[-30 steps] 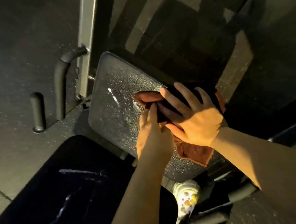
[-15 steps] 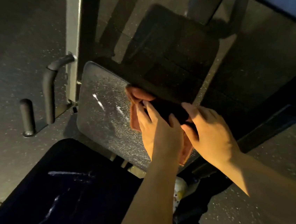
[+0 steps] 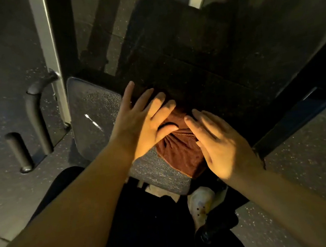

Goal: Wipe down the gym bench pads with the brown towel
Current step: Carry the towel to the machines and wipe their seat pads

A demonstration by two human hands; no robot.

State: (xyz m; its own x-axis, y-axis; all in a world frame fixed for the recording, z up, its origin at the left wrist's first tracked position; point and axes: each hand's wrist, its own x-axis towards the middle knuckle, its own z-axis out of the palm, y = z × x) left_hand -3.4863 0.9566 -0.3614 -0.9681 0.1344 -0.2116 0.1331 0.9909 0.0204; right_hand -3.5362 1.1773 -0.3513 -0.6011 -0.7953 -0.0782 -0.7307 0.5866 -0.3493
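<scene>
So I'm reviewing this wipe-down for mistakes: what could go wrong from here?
1. Both hands look open: the left hand lies flat on the towel and the right hand is beside it, so the bunched towel may slip rather than wipe.
2. The towel sits near the pad's front edge and could slide off.
3. Half the pad is in dark shadow, so spots may get missed.

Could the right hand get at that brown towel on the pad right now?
Probably yes. The right hand hovers open beside the brown towel, nothing between them; only the left hand covers its far part.
</scene>
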